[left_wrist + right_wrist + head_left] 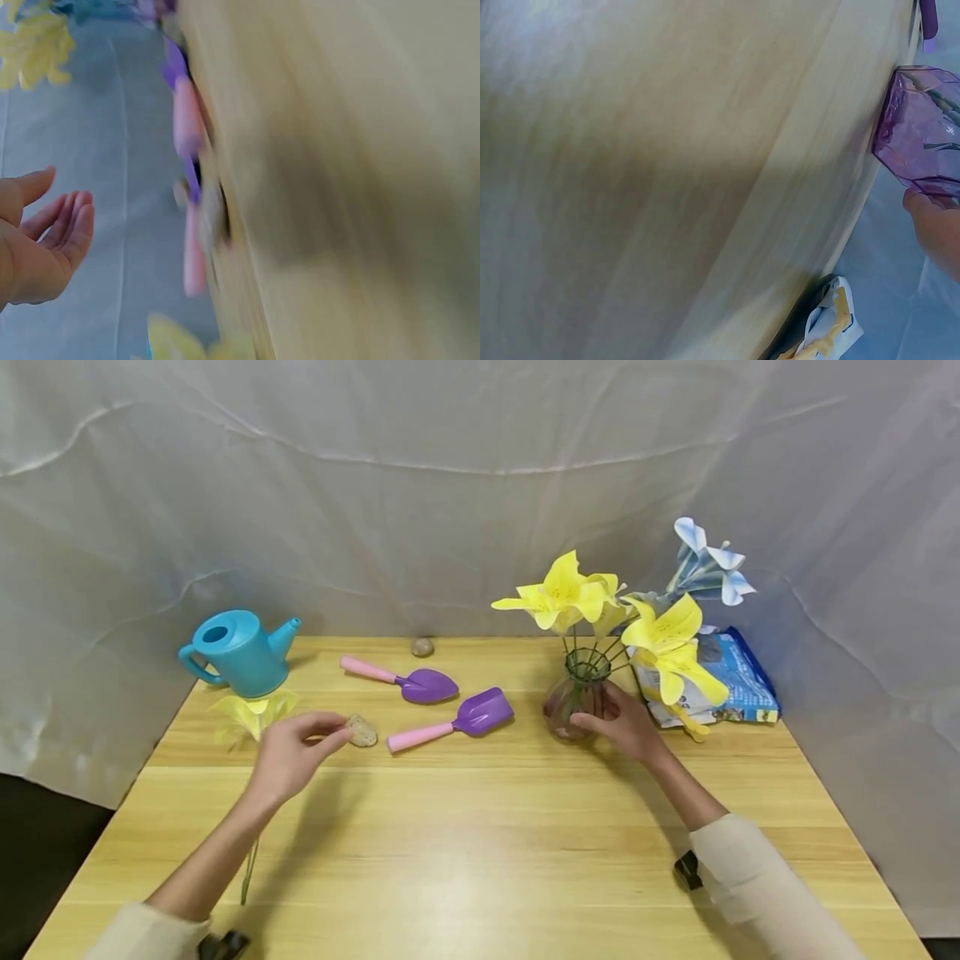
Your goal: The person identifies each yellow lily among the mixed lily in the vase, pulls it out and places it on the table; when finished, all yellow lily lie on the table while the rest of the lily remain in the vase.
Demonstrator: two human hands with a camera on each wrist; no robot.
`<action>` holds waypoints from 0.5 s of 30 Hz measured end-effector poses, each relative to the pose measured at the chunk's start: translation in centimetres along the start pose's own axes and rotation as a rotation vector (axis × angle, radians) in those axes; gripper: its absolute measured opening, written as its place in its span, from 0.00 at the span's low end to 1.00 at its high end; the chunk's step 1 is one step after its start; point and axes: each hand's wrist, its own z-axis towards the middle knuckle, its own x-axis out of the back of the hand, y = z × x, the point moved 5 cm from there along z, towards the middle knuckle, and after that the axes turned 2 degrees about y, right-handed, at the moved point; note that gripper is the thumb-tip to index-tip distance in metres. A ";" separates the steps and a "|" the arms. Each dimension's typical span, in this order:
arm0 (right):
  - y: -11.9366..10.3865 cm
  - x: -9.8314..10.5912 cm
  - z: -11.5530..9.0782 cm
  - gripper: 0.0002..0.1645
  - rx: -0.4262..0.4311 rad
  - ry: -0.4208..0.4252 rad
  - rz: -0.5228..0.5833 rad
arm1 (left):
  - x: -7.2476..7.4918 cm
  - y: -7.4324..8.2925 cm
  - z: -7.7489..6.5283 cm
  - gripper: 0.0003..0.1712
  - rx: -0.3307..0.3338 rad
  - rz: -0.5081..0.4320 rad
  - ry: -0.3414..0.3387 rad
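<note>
My right hand [628, 724] grips the side of a see-through purple vase [561, 708], thumb in front. In the right wrist view, only part of the hand shows against the faceted vase [919, 135]. Three yellow lilies [562, 593] stand in the vase with their stems inside. My left hand [294, 755] hovers over the table with loosely bent fingers and holds nothing; the left wrist view shows the hand [45, 240] with a gap between thumb and fingers. Near its fingertips lies a speckled stone [362, 731]. Partly hidden behind that arm is another yellow flower [255, 712].
A blue watering can [242, 652] stands at the back left. Two purple garden trowels with pink handles, one pointed [427, 686] and one square [483, 712], lie mid-table. A second stone [422, 647] sits at the back. Behind the vase are a blue-and-white bag [738, 681] and pale blue flowers [712, 564].
</note>
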 end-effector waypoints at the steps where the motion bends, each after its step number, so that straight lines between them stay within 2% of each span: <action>1: 0.0 0.0 0.0 0.34 0.000 0.004 0.001 | -1.0 0.7 0.8 0.18 0.006 -0.054 -0.009; 8: 0.1 -0.1 0.0 0.35 0.018 0.016 -0.010 | -9.5 6.4 6.2 0.17 0.076 -0.463 -0.057; 11: -0.7 0.0 -0.2 0.35 0.023 0.010 0.005 | -13.2 8.8 7.8 0.17 0.116 -0.613 -0.062; 15: -2.6 0.3 -0.7 0.34 0.026 0.004 0.039 | -17.2 11.4 9.0 0.19 0.145 -0.739 -0.061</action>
